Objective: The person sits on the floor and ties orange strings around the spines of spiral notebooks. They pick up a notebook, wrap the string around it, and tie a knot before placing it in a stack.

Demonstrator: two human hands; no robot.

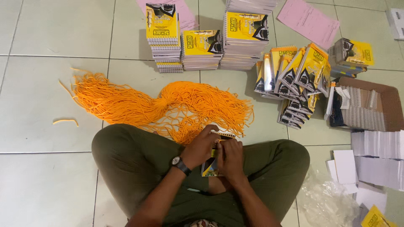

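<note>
I sit cross-legged on a tiled floor in olive trousers. My left hand (201, 147), with a watch on its wrist, and my right hand (231, 156) are both closed around one small spiral-bound booklet (210, 166) with a yellow and black cover, held over my lap. Its wire spine (223, 133) shows at the top, above my fingers. A short piece of orange cord seems pinched between my fingers at the spine. Just beyond my hands lies a large bundle of orange cords (168, 105), spread across the floor.
Three stacks of the same yellow booklets (202, 46) stand at the back. More booklets lean in a heap (294, 80) at right, beside a cardboard box (370, 107) of wire spines. White paper blocks (376, 157), pink sheets (309, 21), a clear plastic bag (326, 201) and a stray cord (65, 122) lie around.
</note>
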